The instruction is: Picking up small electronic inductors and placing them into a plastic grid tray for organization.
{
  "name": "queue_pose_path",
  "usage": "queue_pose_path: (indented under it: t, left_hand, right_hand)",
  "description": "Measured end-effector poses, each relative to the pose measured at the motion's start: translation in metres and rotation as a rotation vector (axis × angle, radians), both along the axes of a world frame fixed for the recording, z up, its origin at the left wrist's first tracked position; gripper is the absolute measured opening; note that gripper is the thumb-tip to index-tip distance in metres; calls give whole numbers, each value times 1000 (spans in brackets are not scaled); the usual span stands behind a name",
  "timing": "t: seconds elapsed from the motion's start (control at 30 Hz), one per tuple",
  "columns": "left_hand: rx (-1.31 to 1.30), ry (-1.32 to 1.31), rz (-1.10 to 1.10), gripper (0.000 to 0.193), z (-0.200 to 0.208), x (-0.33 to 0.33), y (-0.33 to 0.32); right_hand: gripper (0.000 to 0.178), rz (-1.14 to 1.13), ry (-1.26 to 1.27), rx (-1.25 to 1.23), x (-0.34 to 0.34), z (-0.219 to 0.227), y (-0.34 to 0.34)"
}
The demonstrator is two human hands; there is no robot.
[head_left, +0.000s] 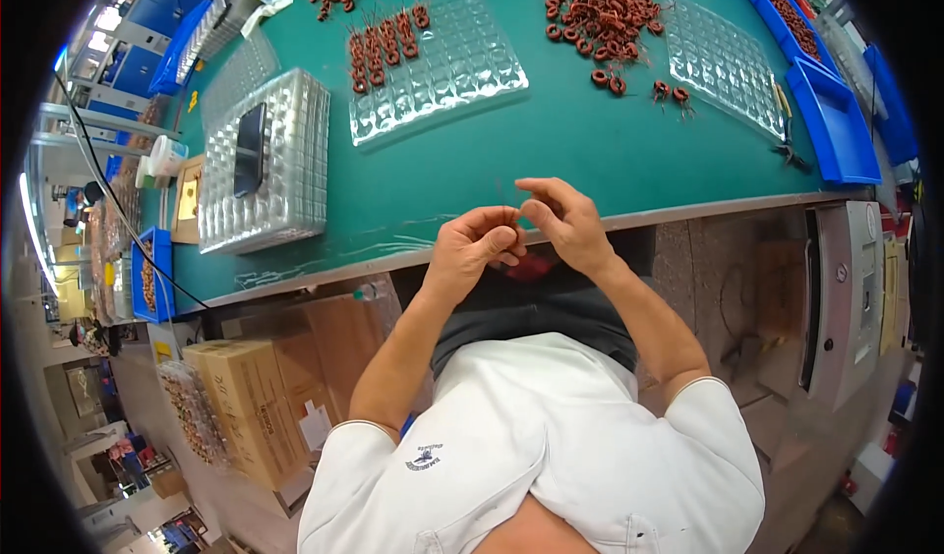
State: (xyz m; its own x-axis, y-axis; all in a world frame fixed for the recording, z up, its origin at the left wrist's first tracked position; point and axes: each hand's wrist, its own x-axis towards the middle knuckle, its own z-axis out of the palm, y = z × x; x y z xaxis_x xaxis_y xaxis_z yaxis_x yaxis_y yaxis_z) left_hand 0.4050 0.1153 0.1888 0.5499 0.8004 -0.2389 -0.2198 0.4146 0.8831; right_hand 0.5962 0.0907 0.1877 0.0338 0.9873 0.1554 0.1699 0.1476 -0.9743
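Observation:
At the near edge of the table both hands meet in front of my body. My left hand [476, 251] is closed, thumb and fingertips pinched together; whatever is in it is hidden, though faint thin wires seem to show by the fingertips. My right hand [570, 228] touches or nearly touches the left fingertips, its thumb and bent fingers drawn in and one index finger reaching out above. Beyond them lies a clear plastic tray [447, 104] with pockets, its left part holding rows of red-brown ring coils [383, 48] with wire leads.
A heap of ring coils [602, 13] lies at the back, near another clear tray [723, 67]. Pliers [790, 151] and a blue bin [834, 121] are at right. Stacked trays [285, 175] at left carry a black phone [250, 151]. A cardboard box [241, 407] stands below.

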Motion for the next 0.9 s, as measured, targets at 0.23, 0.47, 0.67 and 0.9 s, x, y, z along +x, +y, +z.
queue_pose_path:
  t: [0.23,0.47,0.67,0.9]
  left_hand:
    - [54,89,-202,34,-4,-16,-16]
    - [65,73,-174,30,-12,-14,-10]
    - [107,110,-73,25,-8,1,-11]
    - [69,100,-16,23,-8,0,-13]
  right_hand:
    - [20,327,199,-143,-2,-1,2]
    - [23,239,158,-93,-9,-5,5]
    - [21,169,323,-241,-6,-1,9]
    - [23,264,362,-230,-4,-3,18]
